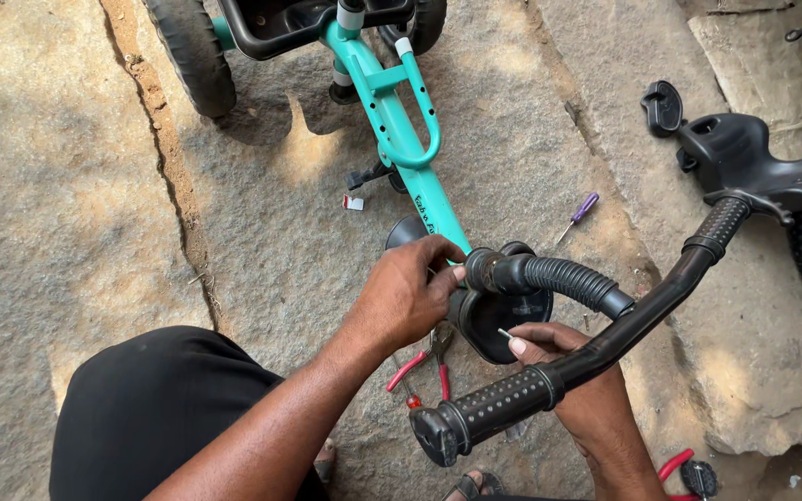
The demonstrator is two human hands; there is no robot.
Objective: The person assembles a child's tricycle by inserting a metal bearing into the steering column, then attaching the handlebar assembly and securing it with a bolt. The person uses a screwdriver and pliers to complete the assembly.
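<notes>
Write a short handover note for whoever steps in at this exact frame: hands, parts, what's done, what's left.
Left hand: gripping the joint where the teal frame meets the black handlebar.
Right hand: under the handlebar, pinching what looks like a small metal pin beside the front wheel.
Tools on the stone ground: red-handled pliers below the joint, purple screwdriver to the right.
Done: handlebar seated on the frame; rear wheels on.
Left: the pin appears not yet in; whether the joint is tight cannot be told.
</notes>
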